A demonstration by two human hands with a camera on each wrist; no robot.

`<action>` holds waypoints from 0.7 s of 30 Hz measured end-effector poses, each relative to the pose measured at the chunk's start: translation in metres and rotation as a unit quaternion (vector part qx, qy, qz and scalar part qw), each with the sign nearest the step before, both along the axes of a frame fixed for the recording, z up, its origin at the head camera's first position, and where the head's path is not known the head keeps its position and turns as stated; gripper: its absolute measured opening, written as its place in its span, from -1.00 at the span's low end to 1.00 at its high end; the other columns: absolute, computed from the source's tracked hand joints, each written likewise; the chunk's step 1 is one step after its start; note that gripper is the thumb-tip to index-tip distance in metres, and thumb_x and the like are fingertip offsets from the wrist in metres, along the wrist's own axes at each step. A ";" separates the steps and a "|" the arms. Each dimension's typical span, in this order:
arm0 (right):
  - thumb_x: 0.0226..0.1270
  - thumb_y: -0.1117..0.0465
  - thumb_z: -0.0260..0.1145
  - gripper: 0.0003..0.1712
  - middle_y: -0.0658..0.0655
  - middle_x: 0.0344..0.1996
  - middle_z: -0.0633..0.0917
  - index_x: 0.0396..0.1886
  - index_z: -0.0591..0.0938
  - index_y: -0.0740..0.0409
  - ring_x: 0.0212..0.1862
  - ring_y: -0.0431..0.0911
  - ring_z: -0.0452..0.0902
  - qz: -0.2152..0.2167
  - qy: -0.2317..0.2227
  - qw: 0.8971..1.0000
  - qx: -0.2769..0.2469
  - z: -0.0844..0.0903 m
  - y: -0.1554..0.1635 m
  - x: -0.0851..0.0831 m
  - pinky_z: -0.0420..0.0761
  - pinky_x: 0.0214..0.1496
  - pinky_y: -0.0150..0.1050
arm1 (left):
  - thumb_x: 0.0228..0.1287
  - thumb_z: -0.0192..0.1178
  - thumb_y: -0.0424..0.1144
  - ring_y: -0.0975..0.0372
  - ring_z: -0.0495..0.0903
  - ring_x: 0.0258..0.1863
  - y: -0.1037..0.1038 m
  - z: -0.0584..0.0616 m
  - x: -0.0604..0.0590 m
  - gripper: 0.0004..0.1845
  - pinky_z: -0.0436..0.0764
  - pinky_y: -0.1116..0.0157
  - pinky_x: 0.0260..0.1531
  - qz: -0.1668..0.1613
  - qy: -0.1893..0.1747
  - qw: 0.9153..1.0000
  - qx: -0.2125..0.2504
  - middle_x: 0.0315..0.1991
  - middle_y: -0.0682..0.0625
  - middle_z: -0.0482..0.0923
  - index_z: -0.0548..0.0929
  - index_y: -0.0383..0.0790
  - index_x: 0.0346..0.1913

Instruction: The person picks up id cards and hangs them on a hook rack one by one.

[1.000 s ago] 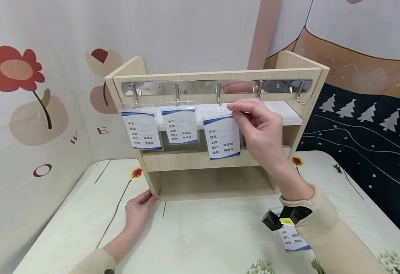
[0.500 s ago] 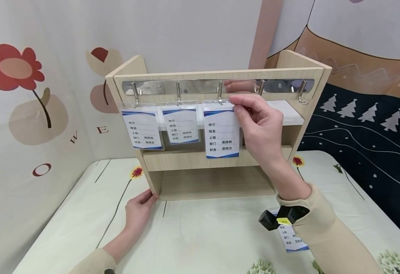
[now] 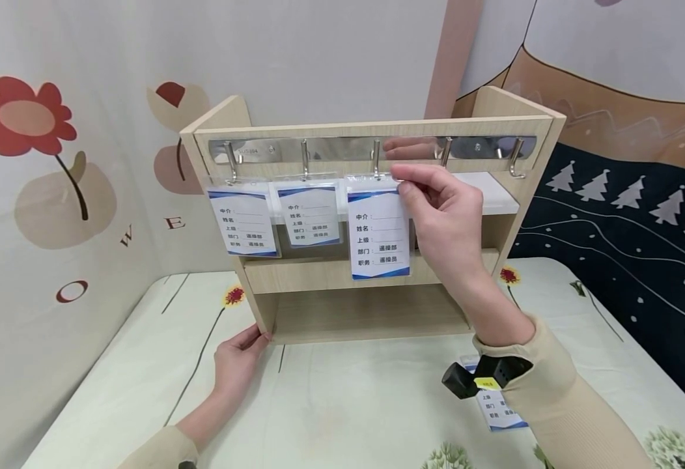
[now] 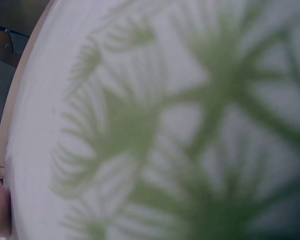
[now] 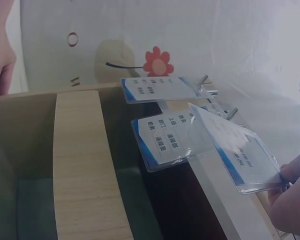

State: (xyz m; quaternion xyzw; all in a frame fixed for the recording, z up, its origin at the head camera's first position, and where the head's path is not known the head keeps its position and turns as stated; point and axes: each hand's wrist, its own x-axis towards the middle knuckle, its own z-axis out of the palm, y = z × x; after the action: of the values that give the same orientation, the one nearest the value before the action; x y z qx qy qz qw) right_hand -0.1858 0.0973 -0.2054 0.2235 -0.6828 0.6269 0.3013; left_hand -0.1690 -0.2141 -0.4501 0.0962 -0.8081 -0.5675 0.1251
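4 badges (image 3: 379, 228), 5 hooks (image 3: 304, 159), 1 shelf (image 3: 342, 273)

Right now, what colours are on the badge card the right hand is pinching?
The badge card is white with blue bands at top and bottom and dark print, clearest in the head view.

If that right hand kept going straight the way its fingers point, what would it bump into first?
The right hand pinches the third badge at its top corner, fingers pointing left and up. Going on, it would probably meet the middle hook first, then the metal rail; depth is uncertain.

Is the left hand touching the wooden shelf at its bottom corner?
Touching. In the head view, the left hand has its fingertips against the lower left corner of the wooden shelf, with no gap visible.
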 end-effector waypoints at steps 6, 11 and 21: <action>0.48 0.45 0.26 -0.75 0.13 -0.02 0.77 0.06 0.74 0.35 -0.06 -0.14 0.63 0.003 -0.030 1.000 -0.002 0.003 0.000 0.004 0.62 0.00 -0.43 | 0.43 0.25 -0.42 -0.01 0.64 0.15 0.001 0.000 0.001 -0.59 0.61 0.58 -0.13 0.002 0.000 1.000 0.003 0.18 -0.30 0.61 0.59 -0.44 0.28; 0.46 0.47 0.27 -0.75 0.15 -0.06 0.77 0.04 0.74 0.36 -0.10 -0.14 0.60 0.005 -0.038 0.999 -0.003 0.004 0.000 0.003 0.60 -0.06 -0.44 | 0.43 0.25 -0.40 0.01 0.64 0.15 0.001 0.000 0.000 -0.59 0.60 0.60 -0.15 0.002 0.000 1.000 0.000 0.17 -0.29 0.61 0.59 -0.43 0.28; 0.43 0.50 0.29 -0.76 0.15 -0.08 0.77 0.01 0.75 0.35 -0.12 -0.16 0.62 -0.012 -0.011 1.000 0.003 -0.001 -0.002 -0.002 0.61 -0.08 -0.42 | 0.44 0.24 -0.38 0.03 0.64 0.14 -0.001 0.000 0.001 -0.60 0.58 0.63 -0.19 -0.002 0.005 1.000 -0.013 0.16 -0.29 0.63 0.60 -0.42 0.28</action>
State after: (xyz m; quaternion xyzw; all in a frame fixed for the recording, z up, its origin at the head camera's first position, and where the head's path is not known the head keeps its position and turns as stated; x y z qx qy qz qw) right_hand -0.1883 0.0955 -0.2060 0.2096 -0.6902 0.6239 0.3008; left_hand -0.1682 -0.2147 -0.4501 0.0905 -0.8151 -0.5574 0.1293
